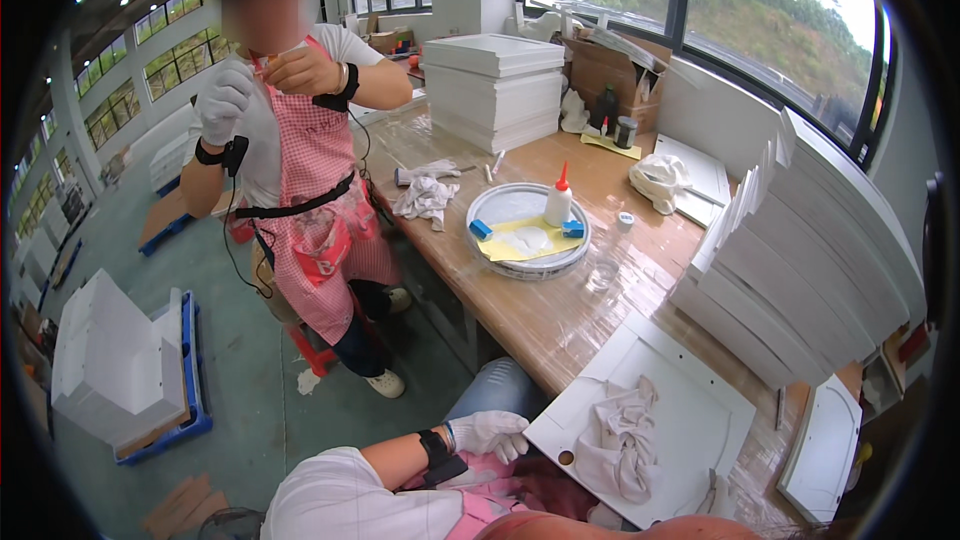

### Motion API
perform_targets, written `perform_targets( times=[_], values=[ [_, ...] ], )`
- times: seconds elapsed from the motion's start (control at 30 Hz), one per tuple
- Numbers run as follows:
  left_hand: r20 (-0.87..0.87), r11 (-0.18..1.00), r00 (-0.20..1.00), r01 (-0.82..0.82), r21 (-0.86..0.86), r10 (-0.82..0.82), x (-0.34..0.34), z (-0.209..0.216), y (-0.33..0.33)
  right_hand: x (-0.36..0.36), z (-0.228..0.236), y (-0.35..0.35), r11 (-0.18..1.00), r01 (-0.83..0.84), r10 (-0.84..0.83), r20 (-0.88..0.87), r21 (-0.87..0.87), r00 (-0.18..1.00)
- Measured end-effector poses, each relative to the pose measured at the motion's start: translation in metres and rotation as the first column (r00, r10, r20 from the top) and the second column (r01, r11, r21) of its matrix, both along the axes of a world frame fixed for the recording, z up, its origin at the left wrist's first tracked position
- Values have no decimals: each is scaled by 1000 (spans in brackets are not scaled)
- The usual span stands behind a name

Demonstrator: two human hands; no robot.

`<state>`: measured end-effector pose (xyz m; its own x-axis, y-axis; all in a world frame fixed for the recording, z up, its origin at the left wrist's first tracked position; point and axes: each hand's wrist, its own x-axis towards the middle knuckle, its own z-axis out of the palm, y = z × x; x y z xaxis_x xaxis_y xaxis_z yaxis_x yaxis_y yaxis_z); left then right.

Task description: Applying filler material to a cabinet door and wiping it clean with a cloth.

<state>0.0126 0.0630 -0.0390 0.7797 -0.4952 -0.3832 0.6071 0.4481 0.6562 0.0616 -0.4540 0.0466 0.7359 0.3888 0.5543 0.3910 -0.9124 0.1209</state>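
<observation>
My left hand (488, 434), in a white knit glove with a black band at the wrist, is at the near left corner of a white panel (690, 395). Its fingers are bent and closed at that corner. The panel has a round hole and several small holes, and it juts past the table edge toward me. A crumpled off-white cloth (622, 440) lies on it. My right hand cannot be made out; a small pale shape low on the panel's right side is too unclear to name.
A co-worker (310, 140) in a pink checked apron stands across the table corner, hands raised. On the table (410, 140) are a round lid (535, 268) with a red-tipped white bottle (559, 198), a clear cup (602, 275), rags (428, 198) and stacked white panels (495, 90). More panels (810, 250) lean at right.
</observation>
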Motion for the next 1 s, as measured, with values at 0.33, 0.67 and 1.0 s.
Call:
perform_targets(
  times=[0.33, 0.67, 1.0],
  values=[
    [-37, 1000, 999, -16, 6, 16, -1, 1, -4, -12, 8, 13, 942, 274, -163, -453, 192, 876],
    [-11, 991, 997, 69, -117, -70, 11, -18, 6, -1, -51, -24, 939, 130, -59, -223, 317, 973],
    [-6, 1000, 1000, 4, -20, -4, -7, 8, -7, -10, -24, -9, 917, 116, -22, -240, 383, 971]
  ],
)
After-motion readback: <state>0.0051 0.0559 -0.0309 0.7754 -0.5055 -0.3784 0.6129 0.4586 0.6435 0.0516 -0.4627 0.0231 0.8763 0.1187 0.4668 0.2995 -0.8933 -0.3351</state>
